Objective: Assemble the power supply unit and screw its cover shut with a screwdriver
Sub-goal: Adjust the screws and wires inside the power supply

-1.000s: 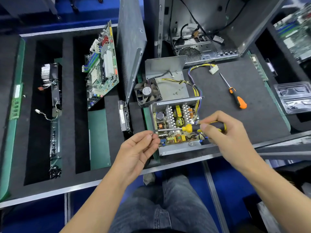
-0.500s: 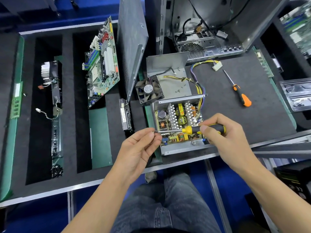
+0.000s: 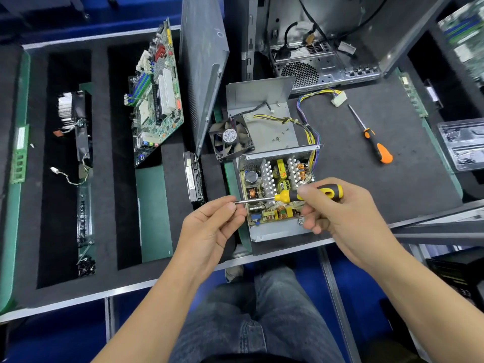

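Open grey metal power supply unit point(image 3: 275, 229) sits near front edge of the dark foam worktop point(image 3: 379, 184), circuit board with silver heatsinks and yellow parts exposed. Its flat grey metal cover point(image 3: 264, 127) lies just behind, a few small screws point(image 3: 279, 136) loose on it, black cooling fan point(image 3: 230, 138) leaning at its left side. Right hand point(image 3: 337, 213) grips the yellow-and-black-handled screwdriver point(image 3: 301, 195) held level over the unit, fingers curled round handle. Left hand point(image 3: 209, 226) pinches at the shaft tip with thumb and forefinger; cannot tell if a screw is between them. Yellow and purple wire bundle with white connector point(image 3: 339, 98) runs back right. Orange-and-black screwdriver point(image 3: 377, 146) lies on worktop to the right, well apart. Green motherboard point(image 3: 157, 100) stands tilted in a foam slot left.
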`<state>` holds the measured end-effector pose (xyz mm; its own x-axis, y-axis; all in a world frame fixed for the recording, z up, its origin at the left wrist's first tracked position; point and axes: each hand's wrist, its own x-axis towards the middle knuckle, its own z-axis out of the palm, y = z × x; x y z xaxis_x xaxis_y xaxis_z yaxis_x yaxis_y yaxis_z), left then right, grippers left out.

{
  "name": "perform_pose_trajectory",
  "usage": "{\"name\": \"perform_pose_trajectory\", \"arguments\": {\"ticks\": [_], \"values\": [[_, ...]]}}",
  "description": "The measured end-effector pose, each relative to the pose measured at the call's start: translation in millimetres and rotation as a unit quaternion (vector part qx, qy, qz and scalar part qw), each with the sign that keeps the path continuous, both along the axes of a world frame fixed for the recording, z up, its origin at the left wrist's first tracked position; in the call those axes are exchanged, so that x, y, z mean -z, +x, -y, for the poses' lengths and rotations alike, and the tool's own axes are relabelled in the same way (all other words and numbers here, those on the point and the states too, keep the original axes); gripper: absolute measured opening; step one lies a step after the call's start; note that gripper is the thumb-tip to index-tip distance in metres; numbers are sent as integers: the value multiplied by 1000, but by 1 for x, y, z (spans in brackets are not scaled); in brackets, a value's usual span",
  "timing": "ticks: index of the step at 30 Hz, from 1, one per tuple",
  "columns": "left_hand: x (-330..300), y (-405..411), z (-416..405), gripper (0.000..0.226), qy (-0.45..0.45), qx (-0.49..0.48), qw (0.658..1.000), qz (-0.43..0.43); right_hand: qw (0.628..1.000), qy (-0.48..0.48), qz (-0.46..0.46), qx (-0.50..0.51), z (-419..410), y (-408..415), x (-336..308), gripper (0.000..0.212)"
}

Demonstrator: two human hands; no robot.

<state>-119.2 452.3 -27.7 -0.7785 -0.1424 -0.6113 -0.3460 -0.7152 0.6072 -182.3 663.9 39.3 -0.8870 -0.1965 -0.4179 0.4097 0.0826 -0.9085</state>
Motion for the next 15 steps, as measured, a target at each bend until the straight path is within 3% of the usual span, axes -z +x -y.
{"name": "perform_pose_trajectory", "arguments": {"ticks": [5,15], "values": [[0,-3,-5,15,-9,5,1000,-9,993,-83,52,70,13,3,3,18],[7,4,-4,29,-13,44,998,-38,995,-34,26,90,25,7,1,17]]}}
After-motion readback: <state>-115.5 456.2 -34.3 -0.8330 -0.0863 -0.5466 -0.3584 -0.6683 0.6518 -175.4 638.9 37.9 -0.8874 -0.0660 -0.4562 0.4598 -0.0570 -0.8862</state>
